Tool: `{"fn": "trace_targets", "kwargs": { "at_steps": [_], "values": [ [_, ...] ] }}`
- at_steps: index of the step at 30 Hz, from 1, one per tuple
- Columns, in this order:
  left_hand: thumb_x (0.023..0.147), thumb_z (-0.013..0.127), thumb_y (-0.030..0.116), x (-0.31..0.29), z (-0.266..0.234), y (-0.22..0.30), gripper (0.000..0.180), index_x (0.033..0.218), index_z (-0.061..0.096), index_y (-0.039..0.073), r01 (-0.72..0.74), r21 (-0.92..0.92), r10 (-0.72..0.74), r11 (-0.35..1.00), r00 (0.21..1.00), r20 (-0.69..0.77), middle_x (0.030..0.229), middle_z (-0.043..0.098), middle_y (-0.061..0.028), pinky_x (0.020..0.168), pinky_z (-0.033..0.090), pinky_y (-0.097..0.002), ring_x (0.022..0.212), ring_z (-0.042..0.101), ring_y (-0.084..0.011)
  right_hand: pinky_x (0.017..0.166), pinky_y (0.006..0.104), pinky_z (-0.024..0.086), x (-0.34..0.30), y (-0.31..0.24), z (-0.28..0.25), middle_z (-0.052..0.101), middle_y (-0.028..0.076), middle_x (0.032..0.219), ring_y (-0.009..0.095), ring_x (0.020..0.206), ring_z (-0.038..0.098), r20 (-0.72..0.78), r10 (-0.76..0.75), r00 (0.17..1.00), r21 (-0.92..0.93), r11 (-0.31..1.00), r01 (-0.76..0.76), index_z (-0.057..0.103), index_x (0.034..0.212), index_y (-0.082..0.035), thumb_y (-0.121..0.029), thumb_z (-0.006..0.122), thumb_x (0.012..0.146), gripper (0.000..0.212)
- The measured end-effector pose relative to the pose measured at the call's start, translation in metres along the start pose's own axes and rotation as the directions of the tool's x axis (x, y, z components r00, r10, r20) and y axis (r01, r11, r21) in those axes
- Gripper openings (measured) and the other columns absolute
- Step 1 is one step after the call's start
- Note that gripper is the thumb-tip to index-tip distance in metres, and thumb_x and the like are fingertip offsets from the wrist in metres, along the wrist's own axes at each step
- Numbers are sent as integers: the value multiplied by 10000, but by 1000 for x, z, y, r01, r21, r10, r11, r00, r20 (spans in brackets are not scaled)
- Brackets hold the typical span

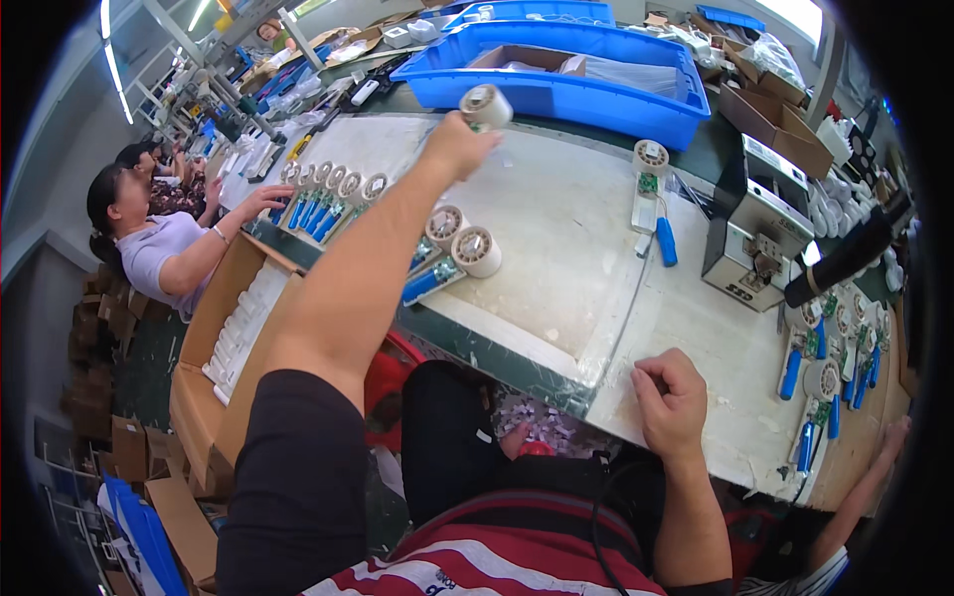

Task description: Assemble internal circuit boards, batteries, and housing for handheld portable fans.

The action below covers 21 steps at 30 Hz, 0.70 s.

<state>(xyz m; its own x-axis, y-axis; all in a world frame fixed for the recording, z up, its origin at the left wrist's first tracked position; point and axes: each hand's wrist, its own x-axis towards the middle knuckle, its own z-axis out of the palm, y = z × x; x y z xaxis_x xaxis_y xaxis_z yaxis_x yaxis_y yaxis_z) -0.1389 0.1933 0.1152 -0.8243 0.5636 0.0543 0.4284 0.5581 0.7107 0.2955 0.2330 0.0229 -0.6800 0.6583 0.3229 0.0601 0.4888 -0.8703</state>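
My left hand (459,149) is stretched out over the far part of the white work board (556,238), its fingers closed round a white cylindrical unit (485,105) with a slotted round end. A bit of green circuit board shows under that unit. My right hand (672,399) rests at the board's near edge, curled into a loose fist with nothing visible in it. Below my left forearm lie two similar white units (477,252) with circuit boards and blue battery cells. Another unit (650,157), its blue cell (665,241) hanging on a wire, lies further right.
A large blue bin (556,91) stands at the back. At the right is a metal-cased machine (760,223), with several more units (821,381) beyond it. A row of units (338,187) sits at the left, near a co-worker's hand (266,199). An open carton (214,387) holds white tubes.
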Motion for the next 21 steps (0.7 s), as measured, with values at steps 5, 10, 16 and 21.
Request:
{"fn": "trace_targets", "kwargs": {
  "at_steps": [5,10,16,21],
  "values": [
    [858,813,270,89,-30,-65,559,1308,647,-18,155,211,-155,965,988,-18,954,752,-181,622,580,-400,767,732,-268,582,325,408,4,-4,-2,579,93,757,204,634,544,20,-14,1000,-76,997,15,698,864,-11,8,733,852,41],
    [877,705,229,141,-52,-130,413,1204,754,-18,149,622,-110,769,989,-101,1260,713,-268,1039,538,-438,1217,684,-392,537,305,391,8,-2,-3,584,90,761,181,589,531,48,20,999,-73,997,-16,709,871,0,39,743,836,62],
    [900,627,151,192,-44,-197,393,1240,743,-7,142,788,-192,599,981,-32,1323,704,-243,1086,523,-444,1254,680,-362,509,303,420,4,-6,-5,607,103,760,197,569,563,-21,107,994,-132,985,-109,724,873,-1,42,753,826,70],
    [950,571,314,197,-113,-230,461,1251,736,6,-22,925,-176,379,980,95,1318,691,-281,1092,509,-479,1279,657,-399,506,333,442,22,1,-1,606,100,731,231,583,590,96,35,995,-148,989,-20,730,884,-16,16,767,823,78]
  ]
}}
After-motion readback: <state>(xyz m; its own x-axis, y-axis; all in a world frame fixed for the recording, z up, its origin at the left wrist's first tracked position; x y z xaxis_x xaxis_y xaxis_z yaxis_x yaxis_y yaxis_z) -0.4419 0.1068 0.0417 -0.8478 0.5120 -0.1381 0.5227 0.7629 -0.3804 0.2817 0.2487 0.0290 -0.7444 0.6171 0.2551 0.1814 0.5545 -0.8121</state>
